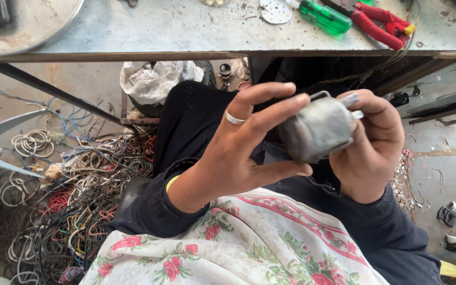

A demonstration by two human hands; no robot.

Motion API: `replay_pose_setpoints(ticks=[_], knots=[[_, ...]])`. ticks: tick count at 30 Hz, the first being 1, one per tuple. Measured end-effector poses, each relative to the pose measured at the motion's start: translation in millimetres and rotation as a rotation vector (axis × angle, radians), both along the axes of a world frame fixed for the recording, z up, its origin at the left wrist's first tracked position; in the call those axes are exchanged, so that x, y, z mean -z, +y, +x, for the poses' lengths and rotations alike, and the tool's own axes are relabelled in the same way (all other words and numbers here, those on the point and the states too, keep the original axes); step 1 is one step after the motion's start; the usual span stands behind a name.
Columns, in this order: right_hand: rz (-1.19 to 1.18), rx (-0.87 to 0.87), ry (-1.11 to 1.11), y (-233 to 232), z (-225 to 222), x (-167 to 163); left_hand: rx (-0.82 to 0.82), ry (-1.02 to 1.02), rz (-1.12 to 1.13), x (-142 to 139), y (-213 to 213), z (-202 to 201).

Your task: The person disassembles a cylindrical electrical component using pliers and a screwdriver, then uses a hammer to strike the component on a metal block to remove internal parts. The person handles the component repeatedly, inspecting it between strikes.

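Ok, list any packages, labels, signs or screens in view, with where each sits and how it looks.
No labels, signs or screens show.
Crumpled white plastic bag: the nearest thing to packaging, under the metal workbench, above the heap of tangled wires.
Grey metal part: held between the left hand and right hand, bare of markings.

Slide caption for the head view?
Both hands, left hand and right hand, grip a dusty grey rounded metal part below a workbench.
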State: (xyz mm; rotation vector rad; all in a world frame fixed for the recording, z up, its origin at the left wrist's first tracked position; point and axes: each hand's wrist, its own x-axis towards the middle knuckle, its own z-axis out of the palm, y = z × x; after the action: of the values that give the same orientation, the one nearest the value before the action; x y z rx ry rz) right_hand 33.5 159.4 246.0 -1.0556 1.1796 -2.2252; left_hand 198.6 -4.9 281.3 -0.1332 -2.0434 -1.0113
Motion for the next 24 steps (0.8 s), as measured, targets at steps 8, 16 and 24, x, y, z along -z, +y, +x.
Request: replay_pose_setpoints(ticks=[8,16,24], knots=[[0.068,0.029,0.117,3,6,-6,0.246,-0.109,0.369,4,7,0],[0.158,-0.009,0.126,-11,6,-8,0.055,-0.063,0.314,35,12,-20],[0.208,-0.007,0.176,-13,-4,-13,0.183,0.016,0.682,45,19,-47]])
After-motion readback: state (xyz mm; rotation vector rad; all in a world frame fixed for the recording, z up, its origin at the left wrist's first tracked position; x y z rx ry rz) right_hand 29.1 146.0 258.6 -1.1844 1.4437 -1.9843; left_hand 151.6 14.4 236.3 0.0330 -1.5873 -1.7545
